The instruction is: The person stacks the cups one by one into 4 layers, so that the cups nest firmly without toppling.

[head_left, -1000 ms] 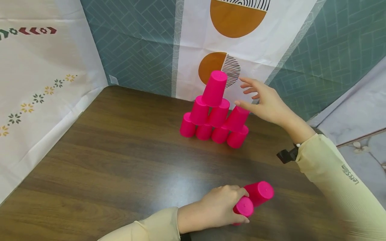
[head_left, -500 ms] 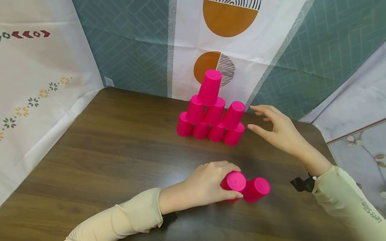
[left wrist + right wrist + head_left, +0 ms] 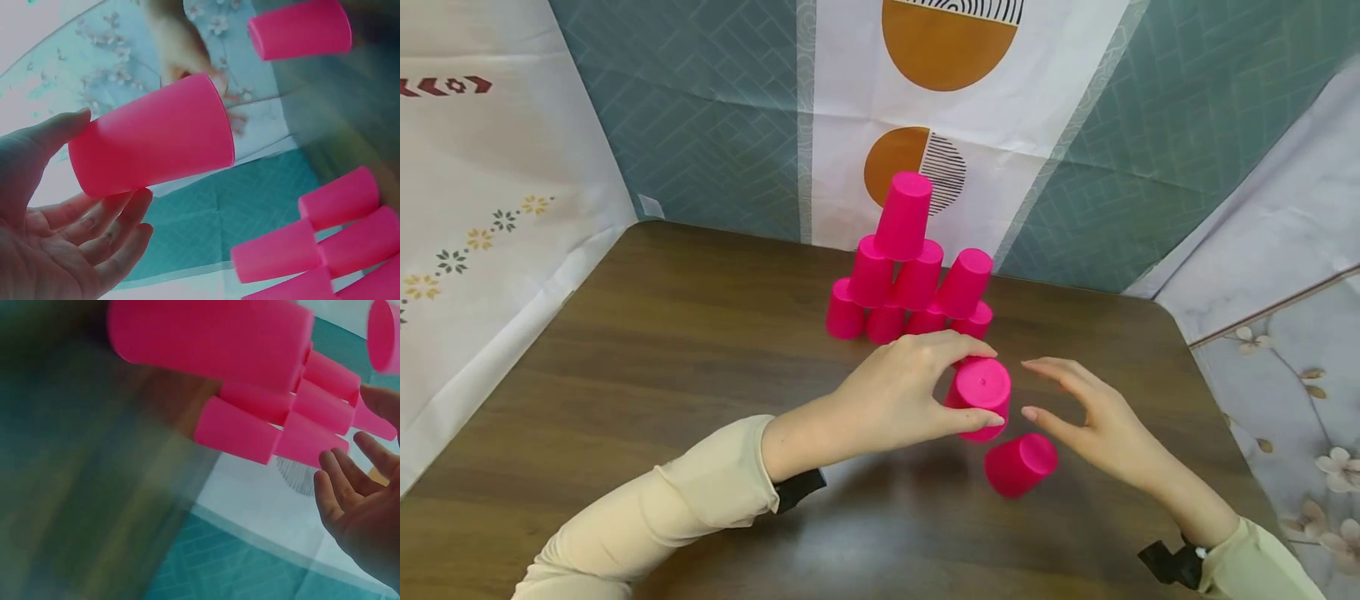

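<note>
My left hand [image 3: 891, 387] pinches an upside-down pink plastic cup [image 3: 983, 385] between thumb and fingers, raised off the table. The left wrist view shows the thumb on one side of this held cup [image 3: 153, 134] and fingers on the other. To its right, my right hand [image 3: 1093, 421] is empty, with thumb and fingers spread apart. A single pink cup [image 3: 1018, 467] stands upside down on the table, just nearer me than the held one. Behind, matching cups form a stepped stack: several below, three in the second row [image 3: 917, 279], and one top cup [image 3: 904, 217] at the left.
The brown wooden table [image 3: 700, 333] runs back to a teal and white patterned cloth [image 3: 715, 125]. White printed cloths flank the table at left [image 3: 497, 167] and right [image 3: 1285, 367]. The held cup overlaps the stack's lower right in the head view.
My left hand has lifted one cup from beside the other and carried it up toward the stack. My right hand has drawn back from the stack's right cup, down toward the held cup.
</note>
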`<state>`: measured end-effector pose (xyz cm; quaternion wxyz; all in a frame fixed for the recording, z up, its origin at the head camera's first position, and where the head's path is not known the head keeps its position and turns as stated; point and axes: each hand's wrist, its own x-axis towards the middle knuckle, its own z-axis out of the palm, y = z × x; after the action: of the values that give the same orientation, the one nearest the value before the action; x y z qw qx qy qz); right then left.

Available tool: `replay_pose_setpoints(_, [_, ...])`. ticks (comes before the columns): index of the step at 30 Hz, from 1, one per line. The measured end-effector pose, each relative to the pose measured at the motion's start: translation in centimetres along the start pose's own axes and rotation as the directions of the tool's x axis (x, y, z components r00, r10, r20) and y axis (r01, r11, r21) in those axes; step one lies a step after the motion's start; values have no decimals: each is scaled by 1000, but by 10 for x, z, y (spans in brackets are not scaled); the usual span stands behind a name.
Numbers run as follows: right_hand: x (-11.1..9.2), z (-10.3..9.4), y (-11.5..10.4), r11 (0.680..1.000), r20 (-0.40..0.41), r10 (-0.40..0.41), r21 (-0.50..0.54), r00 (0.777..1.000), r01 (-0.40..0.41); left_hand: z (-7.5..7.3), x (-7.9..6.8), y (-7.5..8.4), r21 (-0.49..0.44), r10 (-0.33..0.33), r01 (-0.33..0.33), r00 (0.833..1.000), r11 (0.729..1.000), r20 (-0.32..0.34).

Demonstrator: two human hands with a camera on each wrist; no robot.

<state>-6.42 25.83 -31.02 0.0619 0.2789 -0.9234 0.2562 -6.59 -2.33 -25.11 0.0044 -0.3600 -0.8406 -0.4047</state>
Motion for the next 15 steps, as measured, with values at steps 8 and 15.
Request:
replay_pose_setpoints(8, [-47, 22, 3, 1000, 27, -18, -1, 999, 18, -20, 18, 9, 21, 54, -54, 998, 998, 33])
replay_pose_setpoints(15, [-63, 32, 6, 999, -26, -23, -23, 999, 23, -48, 47, 12, -57, 43, -37, 993, 998, 106])
